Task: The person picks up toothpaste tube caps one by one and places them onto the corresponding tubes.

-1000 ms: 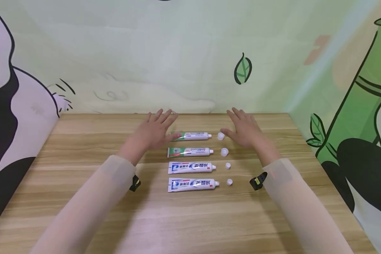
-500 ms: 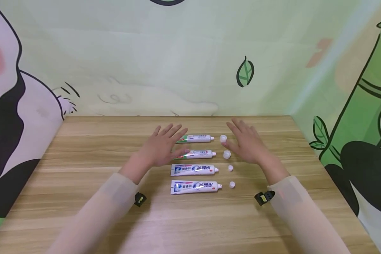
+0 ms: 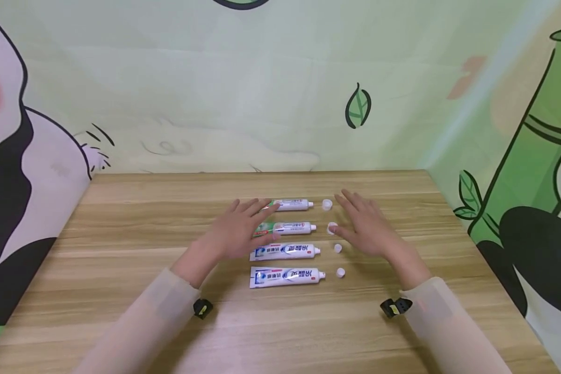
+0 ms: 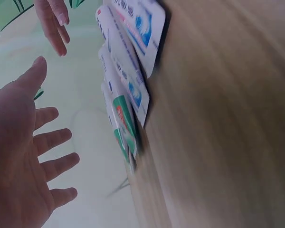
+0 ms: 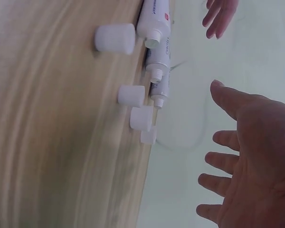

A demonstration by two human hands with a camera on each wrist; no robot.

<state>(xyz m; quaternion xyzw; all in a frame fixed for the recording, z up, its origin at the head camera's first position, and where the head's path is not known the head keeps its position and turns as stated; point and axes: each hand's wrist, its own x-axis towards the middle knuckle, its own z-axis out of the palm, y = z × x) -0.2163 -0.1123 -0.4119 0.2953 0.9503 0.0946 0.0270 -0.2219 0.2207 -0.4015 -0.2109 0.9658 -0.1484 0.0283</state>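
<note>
Several uncapped toothpaste tubes lie in a column on the wooden table, nozzles to the right. The two far ones are white and green, a far green tube (image 3: 295,204) and a nearer green tube (image 3: 292,228). The two near ones are white and blue, a blue tube (image 3: 287,251) and a front blue tube (image 3: 285,277). My left hand (image 3: 236,228) hovers over their left ends with fingers spread, hiding parts of them. To the right, my right hand (image 3: 369,226) hovers flat beside the caps, its thumb overlapping the second cap (image 3: 331,228). In both wrist views the palms hold nothing.
Loose white caps sit off the nozzles, including a far cap (image 3: 327,204), a small cap (image 3: 338,248) and a front cap (image 3: 341,272). A printed cartoon backdrop (image 3: 215,104) rises behind the wooden table (image 3: 135,223) and along its sides.
Both hands have drawn back toward the near side, from the far tube to about the second and third rows. The head view has shifted slightly. Tubes and caps stay in place.
</note>
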